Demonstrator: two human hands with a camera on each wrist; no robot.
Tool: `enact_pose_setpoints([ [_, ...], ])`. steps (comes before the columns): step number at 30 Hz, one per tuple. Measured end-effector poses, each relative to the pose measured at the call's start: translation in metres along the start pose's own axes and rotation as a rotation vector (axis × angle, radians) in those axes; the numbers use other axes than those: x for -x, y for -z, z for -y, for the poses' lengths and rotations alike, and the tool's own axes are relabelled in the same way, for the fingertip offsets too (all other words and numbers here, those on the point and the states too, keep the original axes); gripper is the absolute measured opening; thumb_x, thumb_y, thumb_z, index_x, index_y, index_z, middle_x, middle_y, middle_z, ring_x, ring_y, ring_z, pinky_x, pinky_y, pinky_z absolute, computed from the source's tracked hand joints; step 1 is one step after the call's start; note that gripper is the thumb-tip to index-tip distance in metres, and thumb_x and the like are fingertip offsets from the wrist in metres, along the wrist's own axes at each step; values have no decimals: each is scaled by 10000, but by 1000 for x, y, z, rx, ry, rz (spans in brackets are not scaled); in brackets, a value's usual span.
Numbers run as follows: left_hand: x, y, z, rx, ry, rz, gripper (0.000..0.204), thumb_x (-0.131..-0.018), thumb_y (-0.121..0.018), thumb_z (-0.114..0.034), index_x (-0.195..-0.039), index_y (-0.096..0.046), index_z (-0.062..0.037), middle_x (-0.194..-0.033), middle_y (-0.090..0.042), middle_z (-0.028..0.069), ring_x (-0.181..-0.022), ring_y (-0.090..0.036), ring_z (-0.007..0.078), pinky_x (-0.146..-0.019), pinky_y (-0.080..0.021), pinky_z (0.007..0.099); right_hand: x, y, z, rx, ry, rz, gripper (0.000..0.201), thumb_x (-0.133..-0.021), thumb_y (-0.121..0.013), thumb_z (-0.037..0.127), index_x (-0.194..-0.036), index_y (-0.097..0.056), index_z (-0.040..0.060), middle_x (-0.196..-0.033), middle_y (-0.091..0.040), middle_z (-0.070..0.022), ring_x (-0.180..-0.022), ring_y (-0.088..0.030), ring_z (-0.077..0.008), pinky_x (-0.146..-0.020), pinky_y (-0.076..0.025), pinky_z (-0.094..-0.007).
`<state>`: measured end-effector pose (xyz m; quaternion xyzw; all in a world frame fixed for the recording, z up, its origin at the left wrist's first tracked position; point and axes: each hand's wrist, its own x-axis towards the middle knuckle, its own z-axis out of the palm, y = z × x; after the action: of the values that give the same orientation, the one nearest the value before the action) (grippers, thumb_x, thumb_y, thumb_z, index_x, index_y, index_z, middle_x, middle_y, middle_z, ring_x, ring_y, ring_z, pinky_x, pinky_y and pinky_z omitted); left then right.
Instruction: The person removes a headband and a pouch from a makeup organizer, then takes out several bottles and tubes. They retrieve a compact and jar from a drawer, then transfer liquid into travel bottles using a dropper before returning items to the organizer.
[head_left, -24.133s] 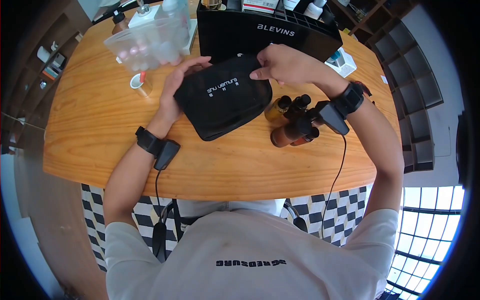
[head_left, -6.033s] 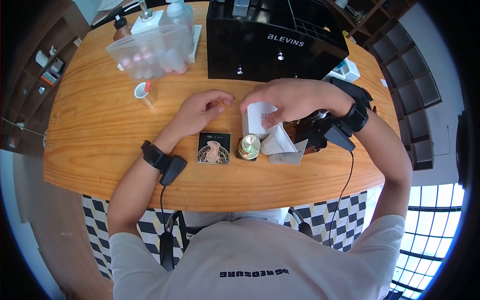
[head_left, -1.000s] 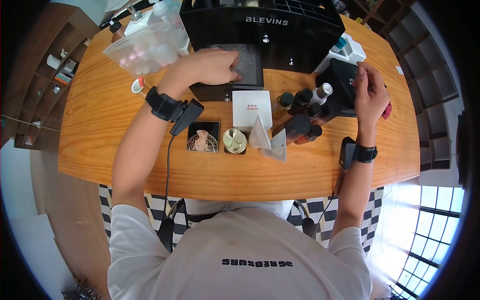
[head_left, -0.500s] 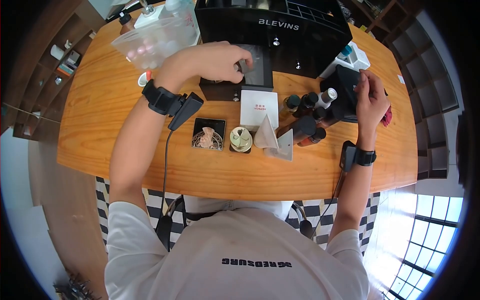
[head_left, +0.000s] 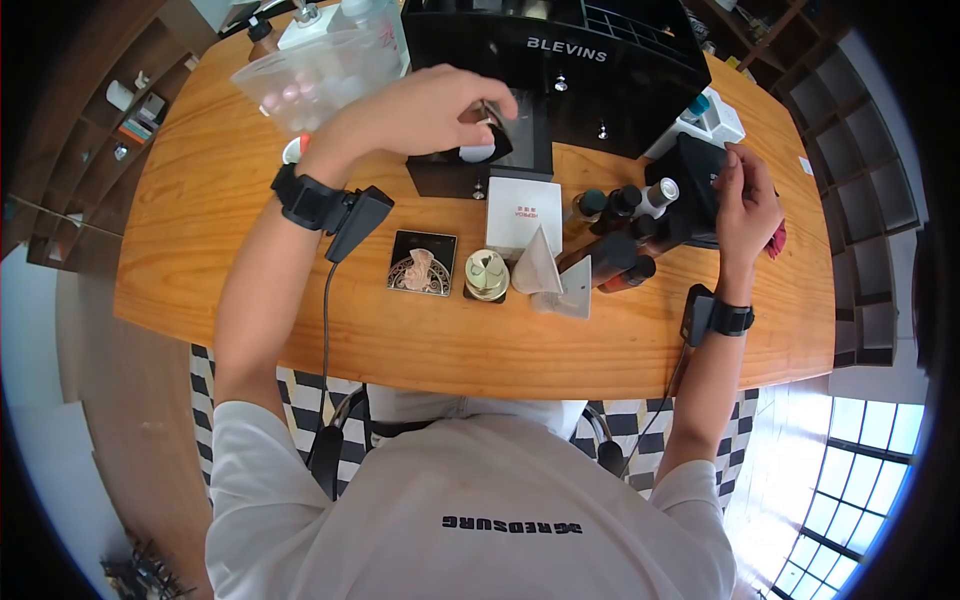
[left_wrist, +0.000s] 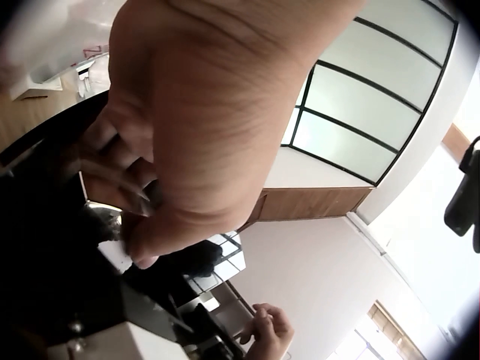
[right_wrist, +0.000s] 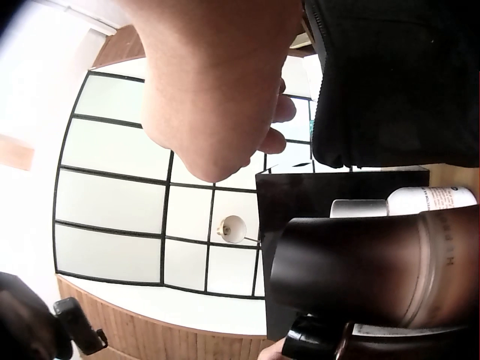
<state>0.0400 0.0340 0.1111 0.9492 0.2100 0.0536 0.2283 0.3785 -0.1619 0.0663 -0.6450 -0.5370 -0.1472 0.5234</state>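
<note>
Over the pulled-out drawer [head_left: 440, 181] of the black organizer [head_left: 640, 112], the left hand [head_left: 432, 108] pinches a small dark item [head_left: 479, 153] with a pale round face, partly covered by the fingers. One second ago those fingers were down at the drawer with no such item visible; half a second ago a greyish edge showed between them, and now its pale face is turned to view. Six seconds ago this drawer was shut. The right hand [head_left: 751, 208] has barely moved since a second ago: its fingers bend loosely, gripping nothing visible, near the black pouch [head_left: 692, 180]; whether they touch it I cannot tell. The white box [head_left: 524, 212], gold-lidded jar [head_left: 486, 270] and square ornamented case [head_left: 423, 263] remain in front of the drawer, beside the brown bottles [head_left: 612, 255].
</note>
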Motion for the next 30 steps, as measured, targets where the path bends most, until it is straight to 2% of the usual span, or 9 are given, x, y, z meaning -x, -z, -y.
enact_pose_setpoints([
  [3, 17, 15, -7, 227, -82, -159, 318, -937, -690, -104, -1250, -665, -58, -1009, -675, 6, -808, -571, 84, -738, -481, 232, 0, 0, -4, -15, 7, 8, 156, -1010, -672, 155, -1089, -750, 45, -731, -696, -22, -669, -657, -55, -615, -462, -195],
  [8, 66, 47, 0, 237, 28, -326, 370, -986, -665, -180, -1340, -627, -81, -1180, -682, 5, -1012, -635, 113, -880, -497, 259, 0, 1, -10, -10, -3, 0, 167, -1015, -664, 158, -1096, -752, 41, -752, -717, -34, -687, -684, -67, -633, -482, -197],
  [10, 87, 52, 10, 365, -93, -386, 439, -989, -669, -251, -1388, -592, -84, -1238, -674, 41, -1100, -641, 149, -946, -484, 285, 0, 0, -8, 5, -7, 3, 170, -1016, -664, 160, -1100, -754, 44, -748, -713, -32, -686, -679, -66, -636, -489, -201],
  [11, 103, 57, 8, 400, 140, -286, 527, -988, -663, -284, -1466, -518, -117, -1238, -668, 66, -1105, -633, 158, -961, -469, 300, 0, 0, -7, -10, -17, 3, 169, -1016, -664, 162, -1101, -754, 46, -747, -712, -31, -684, -674, -63, -633, -484, -202],
  [14, 116, 35, 24, 471, 141, -186, 527, -988, -675, -223, -1473, -477, -169, -1011, -713, 45, -1029, -632, 145, -888, -494, 316, 1, -1, -4, -15, -16, 6, 165, -1017, -663, 160, -1099, -754, 50, -738, -706, -26, -673, -654, -57, -622, -469, -205],
  [19, 109, 2, 49, 388, 229, 154, 586, -950, -659, -145, -1477, -429, -34, -1316, -592, 164, -1131, -619, 225, -965, -492, 357, 1, -5, -6, -23, 27, 6, 151, -1019, -655, 146, -1088, -753, 54, -713, -687, -13, -645, -615, -51, -601, -437, -211],
  [26, 89, -22, 66, 545, 148, 104, 570, -926, -678, -175, -1403, -477, 63, -1114, -655, 118, -1041, -645, 202, -885, -522, 324, 1, -1, 2, -7, -39, 28, 144, -1020, -646, 129, -1090, -750, 59, -702, -674, -9, -653, -609, -48, -595, -428, -208],
  [28, 86, -20, 58, 519, 379, 135, 653, -883, -767, -196, -1416, -478, 45, -1231, -636, 120, -1101, -586, 168, -931, -482, 308, 1, -1, 2, -11, -40, 27, 144, -1021, -645, 128, -1092, -749, 59, -706, -674, -10, -655, -612, -49, -595, -429, -207],
  [30, 80, -24, 42, 452, 415, 84, 640, -861, -796, -189, -1387, -514, 42, -1191, -653, 102, -1038, -589, 140, -889, -486, 288, 2, -3, 4, -29, -25, 25, 140, -1021, -646, 125, -1091, -747, 58, -723, -678, -11, -660, -621, -52, -602, -438, -202],
])
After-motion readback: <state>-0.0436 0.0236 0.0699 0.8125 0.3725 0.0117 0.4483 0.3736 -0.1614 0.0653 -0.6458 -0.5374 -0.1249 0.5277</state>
